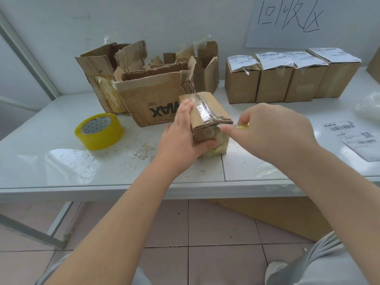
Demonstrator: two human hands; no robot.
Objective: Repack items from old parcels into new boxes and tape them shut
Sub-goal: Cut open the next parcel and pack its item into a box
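A small taped cardboard parcel (207,112) stands on the white table (61,161), clear tape running along its top seam. My left hand (181,134) grips its left side and near face, thumb across the front. My right hand (273,130) is at the parcel's right near corner, fingers closed on a small yellow tool (243,127) whose tip touches the taped edge. A roll of yellow packing tape (99,130) lies to the left.
Torn open old boxes (148,93) stand behind the parcel. Several sealed boxes with shipping labels (287,79) line the back right. Loose shipping labels (353,138) lie at the right. Crumpled clear plastic (368,108) sits at the far right edge.
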